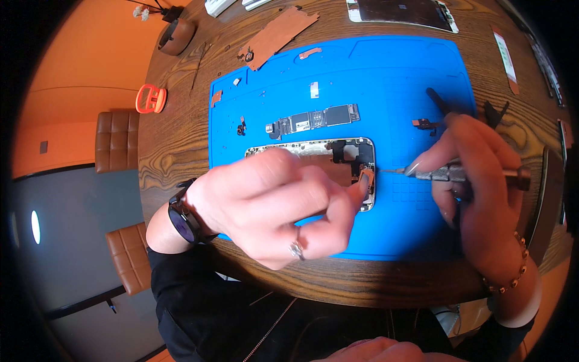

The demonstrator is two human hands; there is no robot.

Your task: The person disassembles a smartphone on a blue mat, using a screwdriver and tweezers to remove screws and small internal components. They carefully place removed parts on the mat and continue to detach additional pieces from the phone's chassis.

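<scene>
An opened smartphone housing (316, 156) lies on a blue silicone repair mat (384, 235). My left hand (280, 203) covers much of it, and its fingertips pinch a small copper-coloured part (367, 175) at the housing's right end. In my right hand (479, 181) is a precision screwdriver (445, 173) with a knurled metal handle, held nearly level, its thin tip pointing left just beside the housing. A dark slim tool (436, 99) is near the right hand's fingers; whether that hand holds it too is unclear. Above the housing lies a long logic board (316, 118).
A small camera-like part (241, 129) and a flex part (424, 123) lie on the mat. Beyond it are a copper-coloured sheet (280, 36) and a phone screen assembly (402, 16). An orange suction cup (151, 98) and a round pot (177, 37) stand at the table's left.
</scene>
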